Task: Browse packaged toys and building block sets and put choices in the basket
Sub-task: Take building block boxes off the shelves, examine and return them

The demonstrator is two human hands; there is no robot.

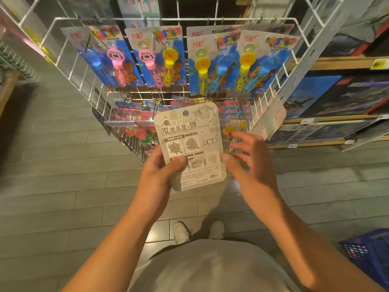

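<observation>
My left hand [160, 171] grips a carded toy pack [190, 144] by its lower left corner, thumb across the card. The pack shows its grey printed back with a barcode at the bottom. My right hand [246, 159] hovers at the pack's right edge with fingers spread and blurred; whether it touches the card I cannot tell. A blue plastic basket [370, 253] stands on the floor at the lower right, mostly cut off by the frame.
A white wire rack [69, 66] stands in front of me with several hanging bubble-wand packs [162, 57] on top and more carded toys [134, 123] on the lower hooks. Wooden shelves [328, 119] with dark boxed sets run along the right. Grey tiled floor lies left.
</observation>
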